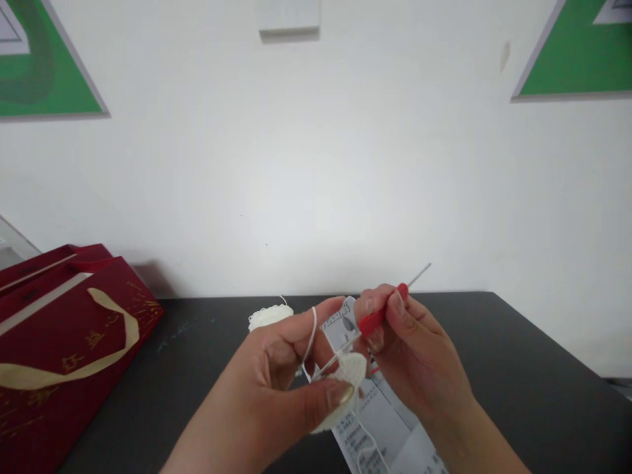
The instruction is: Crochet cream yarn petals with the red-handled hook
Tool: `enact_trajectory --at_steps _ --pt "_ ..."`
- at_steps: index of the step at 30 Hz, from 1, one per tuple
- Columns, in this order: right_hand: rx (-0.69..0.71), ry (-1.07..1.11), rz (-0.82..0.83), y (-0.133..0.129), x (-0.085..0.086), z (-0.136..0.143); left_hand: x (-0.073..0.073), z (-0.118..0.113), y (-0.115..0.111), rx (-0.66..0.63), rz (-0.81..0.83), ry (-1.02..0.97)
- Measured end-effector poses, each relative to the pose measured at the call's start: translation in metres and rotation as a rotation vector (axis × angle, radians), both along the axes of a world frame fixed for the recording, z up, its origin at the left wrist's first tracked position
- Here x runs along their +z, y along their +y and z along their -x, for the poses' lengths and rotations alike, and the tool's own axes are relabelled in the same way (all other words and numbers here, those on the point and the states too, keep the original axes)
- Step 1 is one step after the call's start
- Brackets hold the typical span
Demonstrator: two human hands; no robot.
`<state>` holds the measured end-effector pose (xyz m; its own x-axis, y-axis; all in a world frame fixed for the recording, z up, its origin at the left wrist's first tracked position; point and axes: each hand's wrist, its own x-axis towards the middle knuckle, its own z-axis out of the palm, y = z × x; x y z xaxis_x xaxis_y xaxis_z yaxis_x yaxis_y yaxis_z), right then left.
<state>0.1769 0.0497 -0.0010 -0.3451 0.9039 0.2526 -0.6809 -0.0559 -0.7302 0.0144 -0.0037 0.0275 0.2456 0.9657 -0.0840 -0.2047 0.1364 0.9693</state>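
Between thumb and fingers, my left hand (281,382) pinches a small piece of white crochet work (353,368). A strand of white yarn (312,339) loops over its raised index finger. My right hand (415,342) is closed on the red handle of a crochet hook (372,321). One thin metal end points up and right, and the other end reaches toward the crochet piece, where its tip is hard to make out. Behind my left hand sits a ball of white yarn (270,315). A loose tail of yarn hangs below the crochet piece.
Printed sheets (380,421) lie on the dark table (207,355) under my hands. Dark red gift bags (74,355) with a cream ribbon stand at the left. A white wall (296,164) rises behind the table, with green-and-white panels at both upper corners.
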Motion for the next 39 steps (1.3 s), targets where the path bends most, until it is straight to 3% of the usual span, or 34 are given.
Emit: enact_trajectory --at_steps 7,19,25,32,39 --pt "0.055 -0.020 -0.067 0.004 0.001 -0.005 -0.007 0.004 -0.002 -0.145 -0.079 0.127" --pt "-0.120 -0.179 -0.277 -0.002 0.012 -0.023 -0.011 0.003 -0.002 -0.150 -0.079 0.198" --pt "-0.129 -0.179 -0.276 -0.003 0.012 -0.023 -0.011 0.002 0.001 -0.225 -0.087 0.185" --pt "-0.194 -0.218 -0.282 -0.006 0.018 -0.026 -0.014 0.001 -0.002 -0.185 -0.090 0.192" --pt "-0.278 -0.254 -0.482 -0.008 0.015 -0.030 -0.022 0.004 0.002 -0.203 -0.143 0.232"
